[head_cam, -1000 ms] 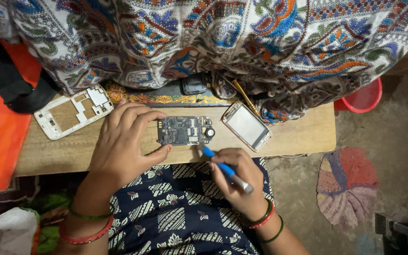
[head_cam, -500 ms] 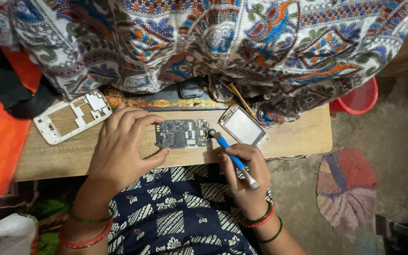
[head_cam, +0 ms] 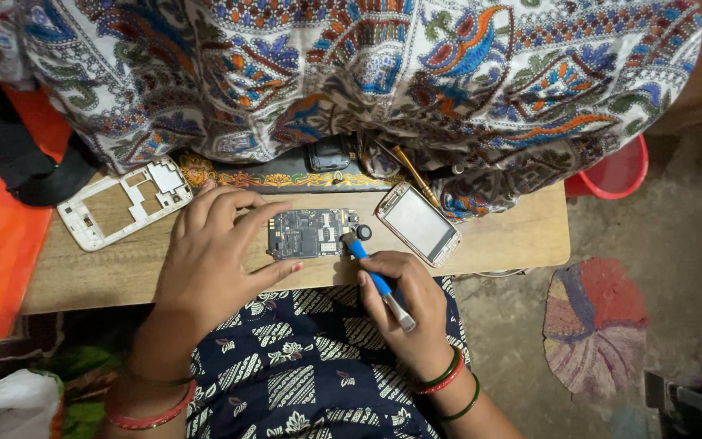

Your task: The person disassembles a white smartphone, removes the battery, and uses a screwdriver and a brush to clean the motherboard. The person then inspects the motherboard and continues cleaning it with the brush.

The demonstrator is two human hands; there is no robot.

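Right hand (head_cam: 404,305), low at centre frame, grips a blue-handled screwdriver (head_cam: 378,280) slanting up-left, its tip on the right end of the dark circuit board (head_cam: 312,233). Left hand (head_cam: 213,252) pins that board's left end; its long axis runs left-right along the wooden board (head_cam: 505,240).

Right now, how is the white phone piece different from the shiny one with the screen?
The white frame is an open shell with holes; the screen piece is solid, glassy, with a metallic rim. The frame lies left of the left hand, the screen right of the circuit board. Both lie flat, untouched.
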